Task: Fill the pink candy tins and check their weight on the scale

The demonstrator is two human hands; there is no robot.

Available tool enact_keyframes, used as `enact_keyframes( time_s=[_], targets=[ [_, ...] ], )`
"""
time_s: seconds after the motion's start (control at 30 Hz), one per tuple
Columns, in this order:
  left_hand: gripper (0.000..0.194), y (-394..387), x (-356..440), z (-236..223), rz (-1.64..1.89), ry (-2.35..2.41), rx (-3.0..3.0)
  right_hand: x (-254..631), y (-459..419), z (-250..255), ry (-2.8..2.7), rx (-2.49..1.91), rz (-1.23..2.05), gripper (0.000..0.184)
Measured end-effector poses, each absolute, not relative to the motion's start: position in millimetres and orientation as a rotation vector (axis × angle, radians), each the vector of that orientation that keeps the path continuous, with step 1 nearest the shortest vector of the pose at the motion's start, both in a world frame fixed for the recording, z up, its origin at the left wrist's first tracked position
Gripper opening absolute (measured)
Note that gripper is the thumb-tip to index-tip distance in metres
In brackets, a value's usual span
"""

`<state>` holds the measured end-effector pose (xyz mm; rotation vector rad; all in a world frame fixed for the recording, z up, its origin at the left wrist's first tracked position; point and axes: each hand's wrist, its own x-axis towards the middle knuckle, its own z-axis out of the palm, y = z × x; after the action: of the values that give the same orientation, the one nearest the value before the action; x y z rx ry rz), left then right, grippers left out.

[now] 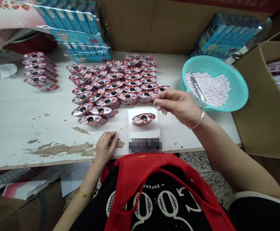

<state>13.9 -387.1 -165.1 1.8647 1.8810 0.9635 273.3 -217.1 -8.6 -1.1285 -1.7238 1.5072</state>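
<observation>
A white scale stands near the table's front edge, its display blurred out. On it rests one oval red printed candy box with a round dark hole in its top; a small white candy shows beside the hole. My right hand hovers to the upper right of the scale, thumb and fingertips pinched together; anything between them is too small to make out. My left hand lies on the table left of the scale, fingers loosely bent, thumb apart, holding nothing. Behind are rows of similar oval boxes.
At the right, a turquoise basin contains many small pale candies and a metal strip. More oval boxes stand at the left. Wrapped blue cartons are stacked behind. A cardboard box stands far right.
</observation>
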Motion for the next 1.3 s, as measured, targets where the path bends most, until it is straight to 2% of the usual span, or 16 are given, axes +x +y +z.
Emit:
enact_keyframes(
  time_s=[0.1, 0.23, 0.87, 1.3],
  targets=[
    [0.022, -386, 15, -165, 0.969, 1.89, 1.867, 299, -217, -14, -1.347, -1.173, 1.649, 0.017],
    [0.021, -385, 16, -165, 0.944, 1.908, 1.862, 321, -223, -28, -1.188, -1.245, 1.674, 0.017],
    [0.02, -384, 16, -168, 0.95, 1.906, 1.877, 247, -241, -48, -1.151, -1.019, 1.928, 0.017],
    [0.024, -378, 22, -152, 1.044, 1.848, 1.869, 265, -243, -31, -1.018, -1.05, 1.864, 0.021]
  ],
)
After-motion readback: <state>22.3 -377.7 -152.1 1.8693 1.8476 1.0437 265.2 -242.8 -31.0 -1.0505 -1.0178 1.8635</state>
